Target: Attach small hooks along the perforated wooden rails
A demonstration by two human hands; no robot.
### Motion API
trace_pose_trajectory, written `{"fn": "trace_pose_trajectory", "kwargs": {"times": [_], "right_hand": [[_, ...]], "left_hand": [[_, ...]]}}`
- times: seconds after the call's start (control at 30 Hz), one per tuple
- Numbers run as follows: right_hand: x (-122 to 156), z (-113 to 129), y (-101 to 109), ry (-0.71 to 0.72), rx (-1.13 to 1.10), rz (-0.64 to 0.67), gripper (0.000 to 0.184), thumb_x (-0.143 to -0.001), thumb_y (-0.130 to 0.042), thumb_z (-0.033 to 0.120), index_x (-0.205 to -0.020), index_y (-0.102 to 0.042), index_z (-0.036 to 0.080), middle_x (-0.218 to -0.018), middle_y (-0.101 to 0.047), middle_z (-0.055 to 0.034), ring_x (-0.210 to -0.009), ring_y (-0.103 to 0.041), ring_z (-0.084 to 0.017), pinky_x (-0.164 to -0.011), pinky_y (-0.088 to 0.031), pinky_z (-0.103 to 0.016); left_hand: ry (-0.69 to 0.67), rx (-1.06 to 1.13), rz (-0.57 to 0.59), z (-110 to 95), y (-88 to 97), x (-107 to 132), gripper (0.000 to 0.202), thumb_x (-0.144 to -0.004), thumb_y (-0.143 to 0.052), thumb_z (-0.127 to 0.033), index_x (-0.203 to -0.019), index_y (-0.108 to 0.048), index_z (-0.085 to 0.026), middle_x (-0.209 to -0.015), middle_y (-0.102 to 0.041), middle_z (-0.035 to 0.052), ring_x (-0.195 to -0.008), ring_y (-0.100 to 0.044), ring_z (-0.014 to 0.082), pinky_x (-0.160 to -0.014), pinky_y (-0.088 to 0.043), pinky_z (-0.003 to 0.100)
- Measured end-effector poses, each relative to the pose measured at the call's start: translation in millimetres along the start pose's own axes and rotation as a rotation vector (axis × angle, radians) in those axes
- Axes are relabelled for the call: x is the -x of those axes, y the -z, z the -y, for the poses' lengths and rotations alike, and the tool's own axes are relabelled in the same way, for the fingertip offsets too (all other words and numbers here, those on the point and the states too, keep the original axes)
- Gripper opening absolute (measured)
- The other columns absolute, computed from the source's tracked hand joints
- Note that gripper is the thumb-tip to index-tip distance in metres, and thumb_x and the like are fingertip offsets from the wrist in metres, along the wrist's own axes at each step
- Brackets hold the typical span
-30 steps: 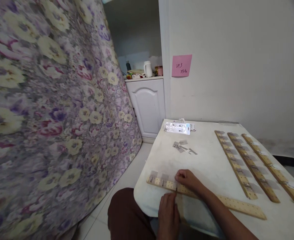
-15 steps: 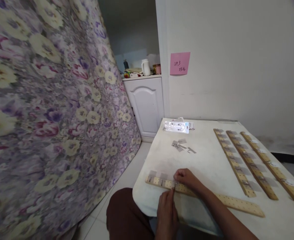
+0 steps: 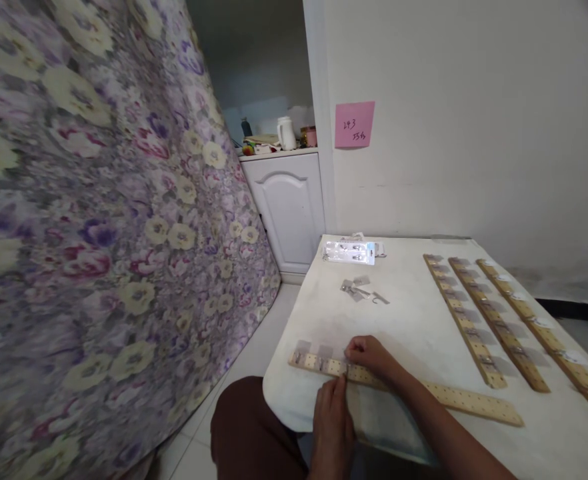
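A long wooden strip with rows of holes [image 3: 454, 397] lies along the near edge of the white table [image 3: 414, 320]. Small clear-backed metal hooks sit at the strip's left end [image 3: 309, 357]. My right hand [image 3: 369, 357] rests on the strip, its fingers closed in a pinch over a hook that is too small to make out clearly. My left hand [image 3: 331, 420] reaches up from below the table edge, with its fingertips pressed together against the strip at the same spot.
Three more wooden strips with hooks [image 3: 494, 320] lie side by side at the table's right. Loose hooks [image 3: 361, 291] and a clear blister pack [image 3: 349, 252] lie at the far left. A flowered curtain [image 3: 99, 220] hangs on the left; a white cabinet [image 3: 287, 207] stands behind.
My left hand has moved up from the table edge to the strip, meeting my right hand. The view has shifted slightly to the right.
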State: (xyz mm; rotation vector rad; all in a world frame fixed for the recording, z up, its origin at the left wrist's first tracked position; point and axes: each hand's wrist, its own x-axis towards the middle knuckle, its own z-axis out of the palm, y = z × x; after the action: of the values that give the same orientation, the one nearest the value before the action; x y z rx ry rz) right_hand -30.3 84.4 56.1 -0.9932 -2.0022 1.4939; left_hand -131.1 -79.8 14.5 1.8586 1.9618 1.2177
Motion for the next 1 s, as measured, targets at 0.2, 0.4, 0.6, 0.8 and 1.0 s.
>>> {"fn": "trace_pose_trajectory", "kwargs": {"times": [0.2,0.4,0.6,0.8,1.0], "right_hand": [[-1.4,-2.1,-0.2,-0.013,0.01,0.0,0.012,-0.067,-0.057,0.023,-0.062,-0.063,0.014,-0.055,-0.059,0.0009,-0.054,-0.049,-0.011,-0.053,-0.034,-0.023],[-1.6,-3.5,-0.8,-0.007,0.006,0.002,0.011,-0.066,-0.058,0.023,-0.061,-0.062,0.015,-0.055,-0.059,0.0009,-0.054,-0.049,-0.011,-0.054,-0.035,-0.022],[-1.5,-3.6,-1.7,-0.014,0.008,-0.007,0.013,-0.067,-0.057,0.026,-0.06,-0.061,0.015,-0.053,-0.058,0.0014,-0.053,-0.047,-0.011,-0.053,-0.034,-0.022],[-3.3,-6.4,-3.0,-0.014,0.029,-0.019,0.012,-0.067,-0.057,0.024,-0.061,-0.062,0.015,-0.054,-0.058,0.0011,-0.054,-0.048,-0.011,-0.053,-0.034,-0.022],[-1.9,-7.1,-0.8,-0.006,-0.002,-0.006,0.015,-0.067,-0.061,0.028,-0.063,-0.064,0.014,-0.055,-0.059,0.0009,-0.055,-0.048,-0.011,-0.052,-0.034,-0.022]], "left_hand": [[-0.007,-0.028,-0.016,2.0,-0.8,-0.1,0.05,-0.084,-0.039,-0.01,-0.133,-0.044,-0.019,-0.12,-0.054,0.0147,-0.111,-0.051,0.0255,-0.094,-0.044,0.047],[-0.016,-0.03,-0.012,3.0,-1.6,0.2,0.051,-0.084,-0.038,-0.01,-0.134,-0.043,-0.019,-0.119,-0.054,0.0141,-0.109,-0.051,0.0246,-0.093,-0.045,0.046],[-0.008,-0.025,-0.011,3.5,-2.1,-0.1,0.051,-0.083,-0.039,-0.01,-0.134,-0.043,-0.02,-0.119,-0.055,0.0141,-0.109,-0.052,0.0249,-0.093,-0.045,0.045],[-0.02,-0.078,-0.002,1.8,-0.6,-0.6,0.052,-0.082,-0.039,-0.008,-0.134,-0.042,-0.017,-0.119,-0.054,0.0144,-0.11,-0.051,0.0246,-0.095,-0.044,0.046],[-0.04,-0.109,0.023,0.3,0.9,-1.2,0.054,-0.081,-0.038,-0.005,-0.133,-0.042,-0.014,-0.119,-0.053,0.015,-0.111,-0.05,0.0237,-0.095,-0.044,0.045]]}}
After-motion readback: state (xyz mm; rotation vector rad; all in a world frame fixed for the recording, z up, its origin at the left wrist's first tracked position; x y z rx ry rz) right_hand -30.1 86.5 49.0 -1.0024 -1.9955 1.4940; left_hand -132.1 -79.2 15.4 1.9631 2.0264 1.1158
